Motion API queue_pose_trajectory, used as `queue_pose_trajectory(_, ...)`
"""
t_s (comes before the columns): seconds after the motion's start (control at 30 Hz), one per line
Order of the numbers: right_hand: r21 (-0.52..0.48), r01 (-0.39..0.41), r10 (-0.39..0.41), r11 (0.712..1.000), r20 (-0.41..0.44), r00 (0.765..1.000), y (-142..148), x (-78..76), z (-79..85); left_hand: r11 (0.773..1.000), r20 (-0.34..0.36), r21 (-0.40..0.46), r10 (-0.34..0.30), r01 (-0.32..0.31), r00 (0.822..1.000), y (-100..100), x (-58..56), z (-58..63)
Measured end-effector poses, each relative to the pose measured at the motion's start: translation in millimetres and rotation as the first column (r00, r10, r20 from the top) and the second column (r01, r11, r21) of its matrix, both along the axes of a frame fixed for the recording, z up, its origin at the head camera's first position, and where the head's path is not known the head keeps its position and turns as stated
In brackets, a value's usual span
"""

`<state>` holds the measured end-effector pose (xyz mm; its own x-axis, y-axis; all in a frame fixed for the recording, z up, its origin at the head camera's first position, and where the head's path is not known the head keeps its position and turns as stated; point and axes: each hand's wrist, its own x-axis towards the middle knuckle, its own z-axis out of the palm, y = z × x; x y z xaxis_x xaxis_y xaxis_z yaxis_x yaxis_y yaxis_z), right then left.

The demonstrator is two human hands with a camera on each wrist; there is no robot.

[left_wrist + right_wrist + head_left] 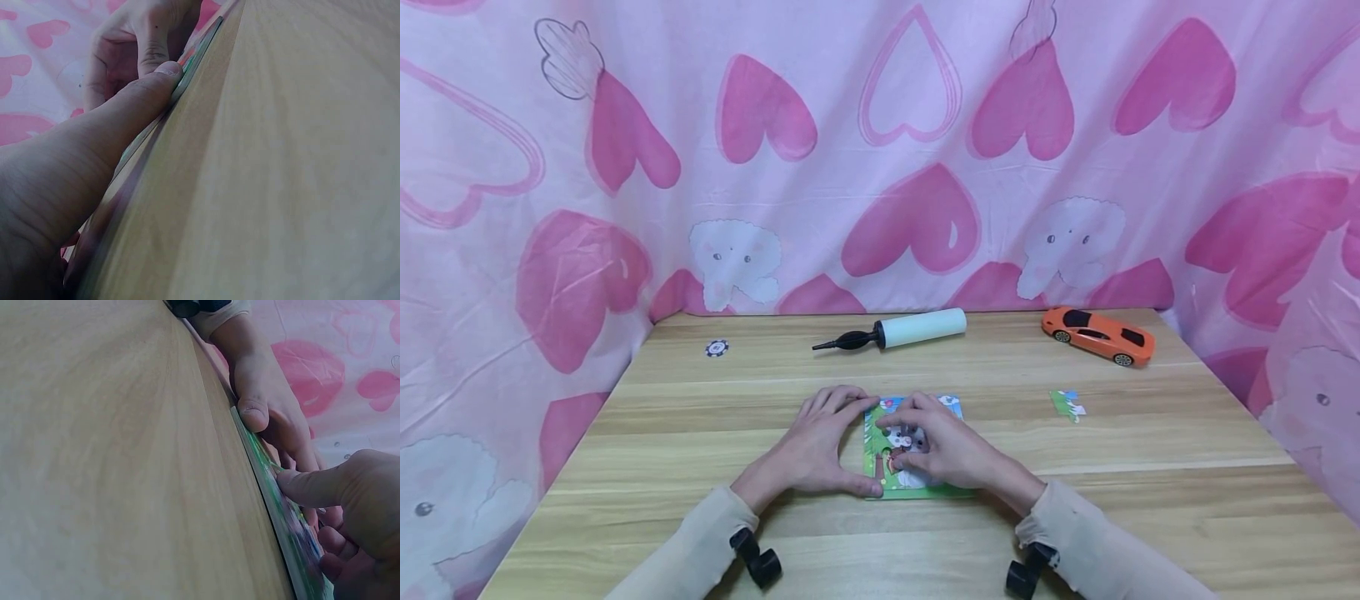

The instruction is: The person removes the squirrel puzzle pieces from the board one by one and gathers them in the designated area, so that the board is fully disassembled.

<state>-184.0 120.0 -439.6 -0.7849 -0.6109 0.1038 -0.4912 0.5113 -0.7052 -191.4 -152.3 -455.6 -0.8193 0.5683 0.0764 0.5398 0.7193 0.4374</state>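
A small jigsaw puzzle [891, 485] with a cartoon animal picture and green border lies flat on the table, between the two hands. My left hand [820, 446] spans its left side, thumb on the near left corner and fingertips at the far left corner. In the right wrist view, the left thumb [253, 415] presses on the corner. Over the picture is my right hand [951, 446], thumb and bent fingers touching the surface, with part of the picture showing between thumb and index finger. The right wrist view shows the right thumb [306, 487] against the puzzle's face.
A loose puzzle piece [1065, 405], green, blue and white, lies to the right. Along the back are a poker chip [717, 348], a pale hand pump [922, 327] with a black nozzle, and an orange toy car [1099, 336]. A pink heart-patterned curtain [880, 208] stands behind the wooden table.
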Motion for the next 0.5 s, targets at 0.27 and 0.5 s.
queue_pose_trajectory(0.27, -0.014, 0.007, -0.007, 1.000, -0.011, 1.000, 0, -0.8, 1.1, 1.000, -0.012, -0.003, -0.002, 0.002, 1.000, 0, 0.4, 0.2)
queue_pose_trajectory(0.5, -0.056, 0.022, -0.024, 0.998, -0.038, 0.999, 7, -2.9, 10.2, 1.000, -0.012, -0.005, 0.002, -0.002, 1.000, 0, 0.3, -0.1)
